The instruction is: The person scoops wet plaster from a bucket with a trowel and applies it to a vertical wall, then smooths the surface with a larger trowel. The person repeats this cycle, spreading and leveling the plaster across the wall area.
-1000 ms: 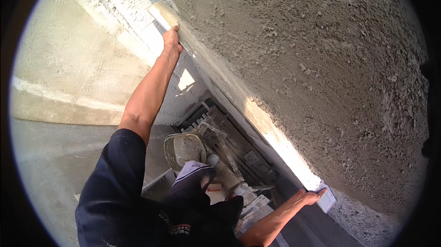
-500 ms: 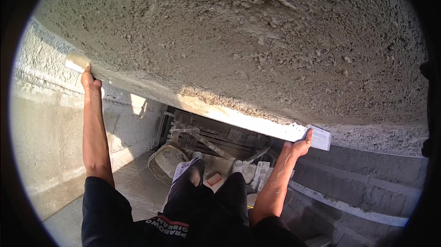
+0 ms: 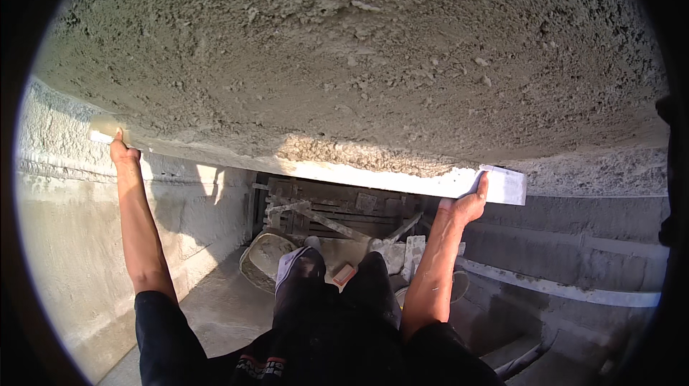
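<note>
A long, pale metal straightedge (image 3: 504,185) lies along the lower part of a rough, grey plastered surface (image 3: 337,63). My left hand (image 3: 125,150) is closed on its far left end, thumb up against the face. Toward the other end, my right hand (image 3: 468,203) grips it with the thumb raised on the front and the fingers mostly hidden behind. Sunlight glares on the middle of the bar, where a ridge of loose wet mortar (image 3: 373,156) sits along the upper edge.
Below stand a mortar-filled tub (image 3: 269,257) and a reddish brick (image 3: 344,275) near my feet. Wooden slats (image 3: 337,203) and crossed planks lie beyond them. A plastered wall (image 3: 64,235) rises on the left; a block wall with a pale strip (image 3: 560,287) is on the right.
The view has turned, so the straightedge looks more level: its right end sits higher in the picture, its left end lower. Both hands have kept hold of it.
</note>
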Motion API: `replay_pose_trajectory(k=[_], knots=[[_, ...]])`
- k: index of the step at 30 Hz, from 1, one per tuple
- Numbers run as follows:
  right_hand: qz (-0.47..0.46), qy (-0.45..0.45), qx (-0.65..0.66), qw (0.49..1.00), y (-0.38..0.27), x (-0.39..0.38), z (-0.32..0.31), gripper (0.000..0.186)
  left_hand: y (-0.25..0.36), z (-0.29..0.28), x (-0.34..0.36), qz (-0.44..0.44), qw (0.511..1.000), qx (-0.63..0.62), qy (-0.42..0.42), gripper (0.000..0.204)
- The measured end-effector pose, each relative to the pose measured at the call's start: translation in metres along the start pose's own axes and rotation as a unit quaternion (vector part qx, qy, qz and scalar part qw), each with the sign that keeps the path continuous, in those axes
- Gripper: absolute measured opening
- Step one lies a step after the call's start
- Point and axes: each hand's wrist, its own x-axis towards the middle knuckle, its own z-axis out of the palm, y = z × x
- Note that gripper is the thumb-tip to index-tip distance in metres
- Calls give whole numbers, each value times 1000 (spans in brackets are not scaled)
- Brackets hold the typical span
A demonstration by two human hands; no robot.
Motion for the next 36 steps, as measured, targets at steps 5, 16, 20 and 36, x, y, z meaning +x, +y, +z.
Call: replay_pose_trajectory(k=[5,16,20,36], knots=[[2,-38,-16,999,-15,-3,1,34,3,-2,-19,46,999,-19,8,37],[-51,-59,-40,996,-54,3,9,35,23,52,-92,98,991,-87,14,38],[-103,33,-91,990,-62,-7,28,32,42,75,-114,43,994,-92,29,36],[-53,-34,18,998,-83,-21,37,26,96,73,-87,57,996,-64,-1,34]])
